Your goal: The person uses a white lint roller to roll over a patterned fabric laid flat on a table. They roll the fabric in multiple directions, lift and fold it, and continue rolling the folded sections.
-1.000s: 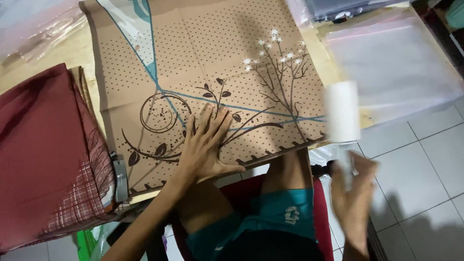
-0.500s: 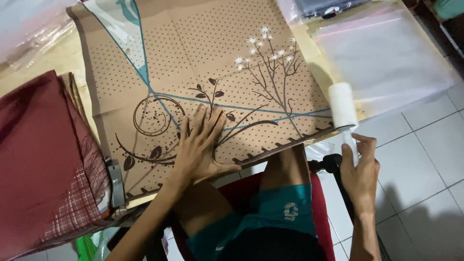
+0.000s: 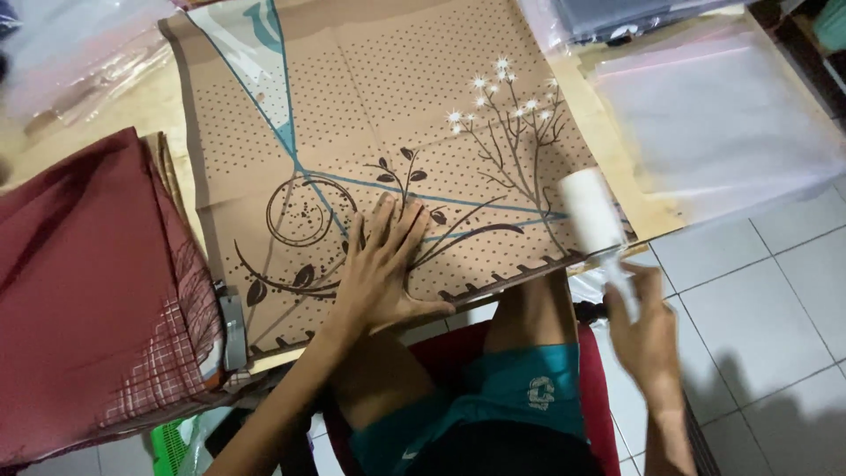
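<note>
A tan folded cloth [image 3: 397,115] with brown dots, dark vine and flower prints and teal lines lies spread on the wooden table [image 3: 132,106]. My left hand [image 3: 383,264] lies flat on its near edge, fingers spread, pressing it down. My right hand [image 3: 648,330] grips the handle of a white lint roller [image 3: 592,211]; the roller head rests on the cloth's near right corner, below the white flower print.
A maroon cloth pile [image 3: 88,300] with a checked edge lies at the left. Clear plastic bags [image 3: 731,115] cover the table's right side, more plastic [image 3: 70,62] at the far left. Below are my knees, a red seat [image 3: 449,344] and white floor tiles [image 3: 767,300].
My right hand has brought the lint roller left and up, from beyond the table's edge onto the cloth's near right corner. My left hand stays pressed in place.
</note>
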